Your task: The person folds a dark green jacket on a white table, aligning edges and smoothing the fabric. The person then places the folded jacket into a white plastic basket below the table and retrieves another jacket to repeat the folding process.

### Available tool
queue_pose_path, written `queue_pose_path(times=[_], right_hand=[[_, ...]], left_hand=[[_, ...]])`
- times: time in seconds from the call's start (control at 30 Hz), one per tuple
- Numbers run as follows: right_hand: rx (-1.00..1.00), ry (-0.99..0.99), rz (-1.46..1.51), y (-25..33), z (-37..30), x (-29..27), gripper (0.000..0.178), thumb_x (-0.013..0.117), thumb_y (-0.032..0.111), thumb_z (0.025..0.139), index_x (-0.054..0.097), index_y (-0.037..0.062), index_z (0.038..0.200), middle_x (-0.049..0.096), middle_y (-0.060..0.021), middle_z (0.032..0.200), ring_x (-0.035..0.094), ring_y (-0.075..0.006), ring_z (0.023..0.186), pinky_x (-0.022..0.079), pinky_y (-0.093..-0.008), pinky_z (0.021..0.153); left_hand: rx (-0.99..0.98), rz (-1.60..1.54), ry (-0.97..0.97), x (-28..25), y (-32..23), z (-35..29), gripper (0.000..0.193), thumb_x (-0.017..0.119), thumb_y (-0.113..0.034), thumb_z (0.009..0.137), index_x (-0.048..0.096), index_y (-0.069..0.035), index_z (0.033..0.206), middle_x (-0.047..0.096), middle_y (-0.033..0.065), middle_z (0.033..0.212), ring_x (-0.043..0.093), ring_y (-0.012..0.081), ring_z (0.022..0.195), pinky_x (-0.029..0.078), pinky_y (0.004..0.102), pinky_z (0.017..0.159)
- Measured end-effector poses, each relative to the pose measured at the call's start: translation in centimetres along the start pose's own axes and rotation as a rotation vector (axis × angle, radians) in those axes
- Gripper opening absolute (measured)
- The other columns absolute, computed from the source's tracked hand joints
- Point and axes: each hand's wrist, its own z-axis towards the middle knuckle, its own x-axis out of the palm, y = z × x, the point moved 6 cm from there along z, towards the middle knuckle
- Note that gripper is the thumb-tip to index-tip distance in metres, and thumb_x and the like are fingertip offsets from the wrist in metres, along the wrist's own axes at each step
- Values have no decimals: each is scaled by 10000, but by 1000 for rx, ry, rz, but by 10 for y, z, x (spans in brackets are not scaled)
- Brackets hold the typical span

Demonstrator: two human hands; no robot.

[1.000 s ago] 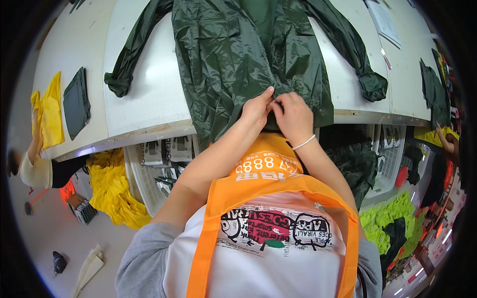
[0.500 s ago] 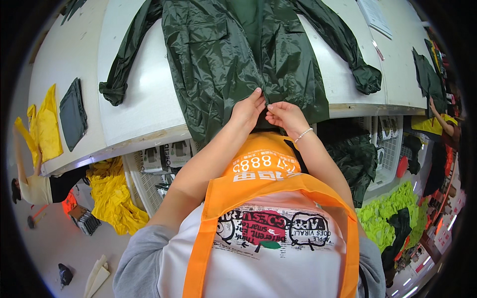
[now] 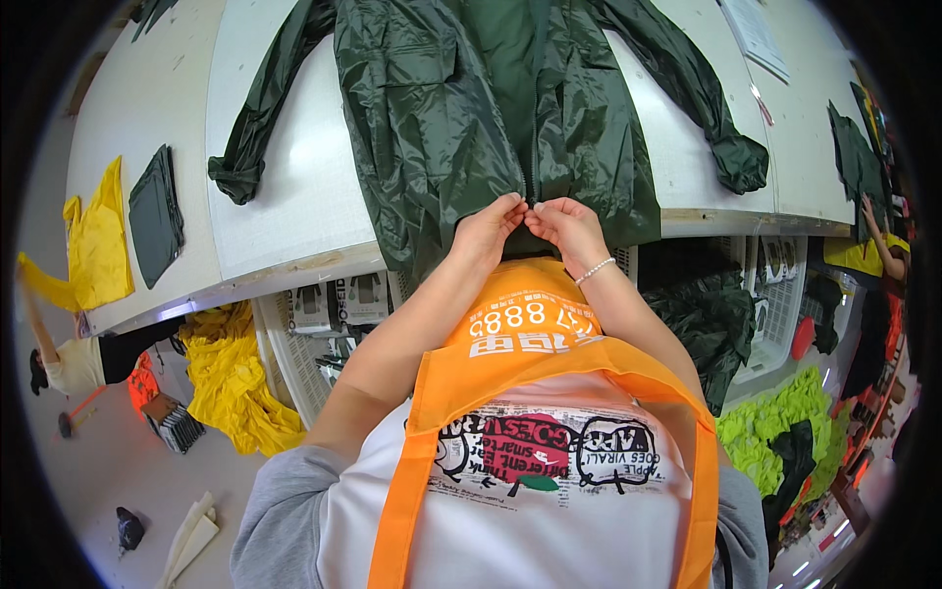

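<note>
A shiny dark green rain jacket (image 3: 417, 128) lies front up on the table, its front open and its sleeves spread to both sides. My left hand (image 3: 486, 234) and my right hand (image 3: 571, 232) meet at the bottom hem, where the two halves of the zipper (image 3: 530, 177) come down. Both pinch with thumb and fingers, the tips almost touching. The left grips the lower end of the zipper on its side, the right the other side's. Whether the zipper ends are joined is hidden by my fingertips.
The white table (image 3: 285, 177) carries a folded dark green garment (image 3: 157, 216) and a yellow garment (image 3: 98, 245) at left, where a person (image 3: 78, 368) stands. Under it are white plastic baskets (image 3: 285, 363). Yellow (image 3: 231, 383) and lime (image 3: 775, 432) garments lie in heaps. Another person's arm (image 3: 883, 250) shows far right.
My left fingertips have come down level with the right ones, and the two hands are closer together. The whole view has shifted slightly. At far left, the other person's yellow garment has moved.
</note>
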Motion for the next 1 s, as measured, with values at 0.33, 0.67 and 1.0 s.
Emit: queue_pose_path(times=[0.33, 0.67, 1.0], right_hand=[[-27, -21, 5, -1, -4, 1, 45, 603, 33, 870, 586, -8, 867, 667, -117, 853, 659, -170, 756, 543, -261, 717], [7, -33, 49, 3, -10, 6, 55, 623, 36, 862, 582, 2, 849, 674, -120, 837, 663, -168, 720, 551, -261, 675], [-73, -26, -217, 18, -2, 8, 98, 651, 68, 838, 588, 2, 804, 662, -92, 759, 648, -144, 676, 529, -257, 614]], left_hand=[[7, 29, -6, -4, 5, 2, 144, 645, -101, 848, 629, 14, 933, 643, 95, 935, 600, 185, 915, 450, 298, 870], [3, 30, 23, 5, 3, -8, 130, 640, -99, 853, 640, 7, 929, 646, 80, 931, 596, 173, 904, 440, 306, 867], [-192, 309, -103, -4, 9, -8, 252, 647, -193, 857, 663, 6, 1010, 664, 63, 1004, 593, 135, 940, 436, 254, 867]])
